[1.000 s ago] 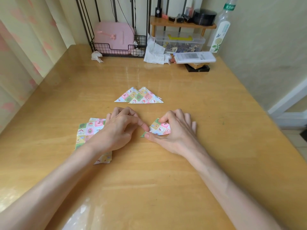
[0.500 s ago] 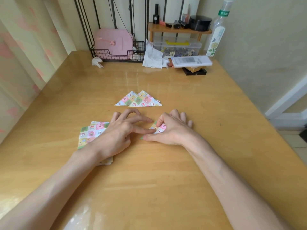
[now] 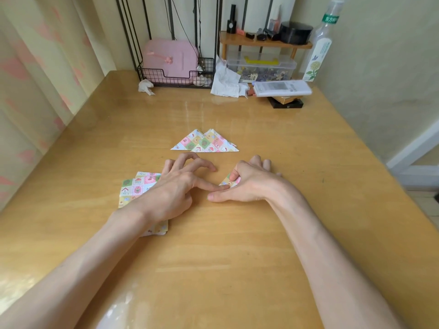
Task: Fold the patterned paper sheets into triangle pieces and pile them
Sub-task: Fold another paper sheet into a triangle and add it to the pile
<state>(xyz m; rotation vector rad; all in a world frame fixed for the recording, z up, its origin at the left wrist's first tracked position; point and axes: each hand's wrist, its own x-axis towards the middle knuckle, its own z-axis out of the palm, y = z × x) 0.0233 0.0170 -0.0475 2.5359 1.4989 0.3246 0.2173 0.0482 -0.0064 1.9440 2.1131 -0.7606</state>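
At 6 o'clock from the pile (image 3: 206,144), the right hand (image 3: 252,184) pinches the folded piece (image 3: 228,182), the left hand (image 3: 176,189) pokes it, fingers apart; a slip could make the fold crooked.

A loose pile of folded triangles (image 3: 206,143), printed in pastel cartoon checks, lies flat with its points overlapping, a small folded piece (image 3: 228,182) of the same paper lies mostly covered just in front of it, and a fanned stack of unfolded sheets (image 3: 136,186) lies front-left of it.
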